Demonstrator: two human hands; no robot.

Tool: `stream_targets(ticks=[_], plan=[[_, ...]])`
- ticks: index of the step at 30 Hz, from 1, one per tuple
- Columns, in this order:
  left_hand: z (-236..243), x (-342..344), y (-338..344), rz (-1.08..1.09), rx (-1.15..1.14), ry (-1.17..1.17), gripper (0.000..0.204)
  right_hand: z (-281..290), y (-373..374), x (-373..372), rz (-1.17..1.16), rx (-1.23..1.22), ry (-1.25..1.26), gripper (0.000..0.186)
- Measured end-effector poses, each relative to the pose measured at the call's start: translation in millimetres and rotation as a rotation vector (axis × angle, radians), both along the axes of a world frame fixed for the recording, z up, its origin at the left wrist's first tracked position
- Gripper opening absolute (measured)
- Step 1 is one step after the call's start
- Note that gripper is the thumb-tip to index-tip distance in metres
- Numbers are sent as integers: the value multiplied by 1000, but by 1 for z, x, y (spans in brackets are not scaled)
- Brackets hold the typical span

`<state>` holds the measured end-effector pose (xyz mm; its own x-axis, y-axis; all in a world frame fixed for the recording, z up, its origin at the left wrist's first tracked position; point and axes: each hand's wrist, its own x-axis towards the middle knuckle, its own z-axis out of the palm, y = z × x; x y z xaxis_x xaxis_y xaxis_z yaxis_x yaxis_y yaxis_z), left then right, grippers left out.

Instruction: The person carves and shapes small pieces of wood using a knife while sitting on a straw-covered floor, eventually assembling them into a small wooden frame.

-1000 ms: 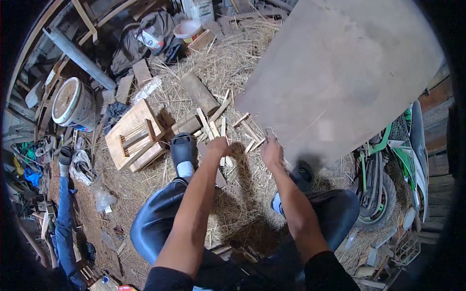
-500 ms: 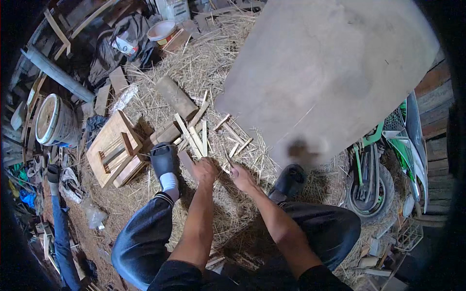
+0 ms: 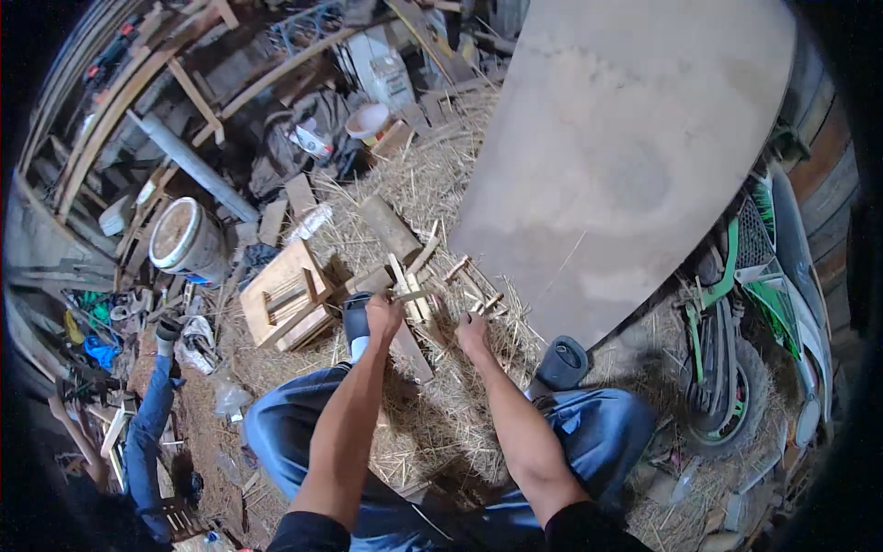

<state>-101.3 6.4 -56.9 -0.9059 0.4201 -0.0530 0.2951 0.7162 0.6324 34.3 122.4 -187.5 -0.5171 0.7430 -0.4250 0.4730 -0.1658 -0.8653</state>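
Observation:
My left hand (image 3: 383,316) is closed around one end of a short wooden stick (image 3: 412,295), which points right over a small heap of pale wooden slats (image 3: 419,311). To its right, my right hand (image 3: 473,335) is curled closed, knuckles forward. A small dark end shows at its top, but the rest of what it holds is hidden. Between and below the two hands, a flat narrow board (image 3: 411,353) lies on the straw. A few short sticks (image 3: 475,281) lie just beyond my right hand.
A wooden stool (image 3: 287,293) lies at the left, near cut logs (image 3: 390,228). A large grey sheet (image 3: 625,166) covers the far right. A green and white motorbike (image 3: 727,340) stands right. Buckets (image 3: 189,237) and scrap wood line the left. Another person's leg (image 3: 152,423) shows at lower left.
The view has shifted, so the surroundings sit further right. My left hand has lifted, with a stick now showing in it. The flat board beside it is more exposed. My hands are further apart.

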Motion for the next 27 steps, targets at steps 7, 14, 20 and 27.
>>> stream_targets(ticks=[7, 14, 20, 27], plan=[[118, -17, -29, -109, 386, -118, 25, 88, 5, -11, 121, 338, 181, 19], [210, -9, -73, -131, 263, 234, 36, 207, -15, -31, 474, 94, 363, 27], [162, -42, -104, 191, 669, -275, 28, 261, -93, -85, 587, 202, 507, 24], [140, -77, -101, 583, 1046, -788, 25, 236, -141, -132, 678, 365, 574, 22]])
